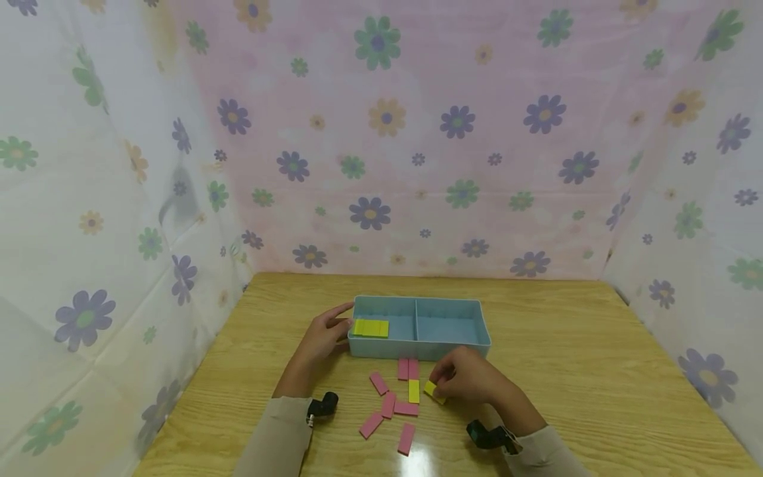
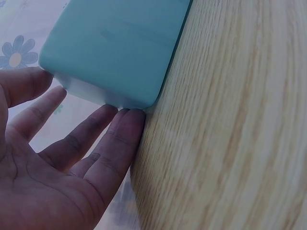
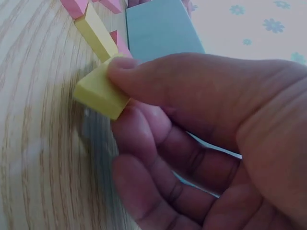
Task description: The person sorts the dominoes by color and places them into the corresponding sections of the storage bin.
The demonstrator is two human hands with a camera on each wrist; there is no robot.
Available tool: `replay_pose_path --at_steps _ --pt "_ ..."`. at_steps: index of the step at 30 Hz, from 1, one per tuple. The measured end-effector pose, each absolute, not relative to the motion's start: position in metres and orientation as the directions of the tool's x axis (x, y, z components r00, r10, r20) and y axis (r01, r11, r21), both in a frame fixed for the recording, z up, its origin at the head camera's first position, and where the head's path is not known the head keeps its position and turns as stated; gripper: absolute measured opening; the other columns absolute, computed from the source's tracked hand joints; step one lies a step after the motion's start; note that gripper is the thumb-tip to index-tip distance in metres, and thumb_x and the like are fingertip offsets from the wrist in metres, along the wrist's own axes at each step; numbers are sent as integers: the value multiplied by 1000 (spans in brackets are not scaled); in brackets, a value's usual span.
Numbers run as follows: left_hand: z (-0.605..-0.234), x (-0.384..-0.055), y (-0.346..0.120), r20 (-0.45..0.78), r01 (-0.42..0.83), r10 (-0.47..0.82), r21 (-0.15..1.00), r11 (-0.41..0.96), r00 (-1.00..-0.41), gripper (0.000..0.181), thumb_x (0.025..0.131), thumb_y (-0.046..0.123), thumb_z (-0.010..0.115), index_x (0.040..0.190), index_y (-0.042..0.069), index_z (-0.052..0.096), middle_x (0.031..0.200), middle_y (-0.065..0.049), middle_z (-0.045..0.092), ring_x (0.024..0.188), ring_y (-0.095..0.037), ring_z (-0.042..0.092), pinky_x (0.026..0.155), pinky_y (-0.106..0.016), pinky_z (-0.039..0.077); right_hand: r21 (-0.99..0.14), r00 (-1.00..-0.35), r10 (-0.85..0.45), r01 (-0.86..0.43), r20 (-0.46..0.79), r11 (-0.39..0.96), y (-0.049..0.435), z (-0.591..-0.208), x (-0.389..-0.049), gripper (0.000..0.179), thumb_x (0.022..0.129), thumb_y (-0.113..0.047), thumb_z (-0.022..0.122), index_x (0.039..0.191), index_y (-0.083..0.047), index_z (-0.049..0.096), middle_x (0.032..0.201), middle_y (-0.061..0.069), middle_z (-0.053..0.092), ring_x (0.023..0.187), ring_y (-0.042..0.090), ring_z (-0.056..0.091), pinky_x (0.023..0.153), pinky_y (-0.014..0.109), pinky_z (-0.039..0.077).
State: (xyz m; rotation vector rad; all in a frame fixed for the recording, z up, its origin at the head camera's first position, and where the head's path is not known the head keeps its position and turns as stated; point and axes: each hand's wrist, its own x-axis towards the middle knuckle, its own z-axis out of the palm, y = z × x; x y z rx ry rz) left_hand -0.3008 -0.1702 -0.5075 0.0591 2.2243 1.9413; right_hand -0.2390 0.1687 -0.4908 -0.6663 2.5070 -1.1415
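A light blue two-compartment box stands on the table. My left hand touches its left end with extended fingertips, as the left wrist view shows up close. Several yellow blocks lie side by side in the left compartment. In front of the box, my right hand pinches a yellow block between thumb and fingers, just at the table surface. Another yellow block lies close by on the left. Around it are scattered several pink blocks, two of them side by side against the box's front.
The wood-grain table is enclosed by flowered cloth at the back and both sides. A black wrist camera sits on the left sleeve, another black camera on the right.
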Motion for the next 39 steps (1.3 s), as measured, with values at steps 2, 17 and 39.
replay_pose_path --at_steps 2,17,39 --pt "-508 -301 -171 -116 -94 155 986 140 -981 48 107 19 59 154 23 52 144 -23 59 126 -38 65 96 -51 59 -778 -849 -523 -278 -75 563 169 -491 -240 10 84 -12 85 93 -12 81 85 -3 75 72 11 62 61 25 52" --pt "-508 -302 -171 -84 -67 172 993 101 -982 50 106 17 61 154 19 51 143 -26 59 125 -42 64 96 -55 58 -782 -909 -415 -232 -38 578 164 -479 -241 9 89 -24 82 96 -19 79 91 -5 72 84 14 66 70 28 56" --pt "-512 -303 -171 -106 -84 140 984 156 -984 48 106 19 60 153 24 53 141 -21 61 123 -37 66 92 -50 61 -910 -961 -272 -64 -55 409 148 -441 -260 29 93 -26 80 111 -4 77 98 8 77 91 32 76 80 45 64"
